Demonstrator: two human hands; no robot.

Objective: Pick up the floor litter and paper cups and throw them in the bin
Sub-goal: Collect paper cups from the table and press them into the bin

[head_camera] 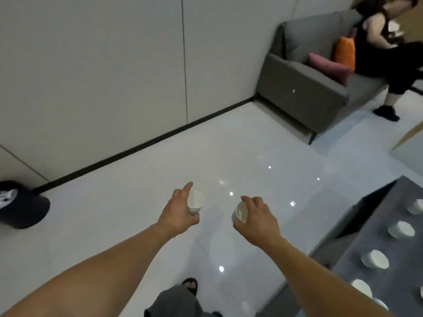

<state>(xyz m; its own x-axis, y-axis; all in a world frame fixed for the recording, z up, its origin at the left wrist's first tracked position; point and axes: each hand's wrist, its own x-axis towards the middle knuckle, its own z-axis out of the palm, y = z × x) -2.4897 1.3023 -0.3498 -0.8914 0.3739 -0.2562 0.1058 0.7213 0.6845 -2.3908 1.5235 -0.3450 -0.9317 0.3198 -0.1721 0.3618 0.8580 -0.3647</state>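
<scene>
Two hands loaded: left hand [178, 215] grips left paper cup [196, 201], right hand [259, 221] grips right paper cup [241, 213]. Judged light, crushable; hold gently round the wall

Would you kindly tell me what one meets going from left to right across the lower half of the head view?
black bin → left hand → first paper cup → second paper cup → right hand → grey table bearing more cups
</scene>
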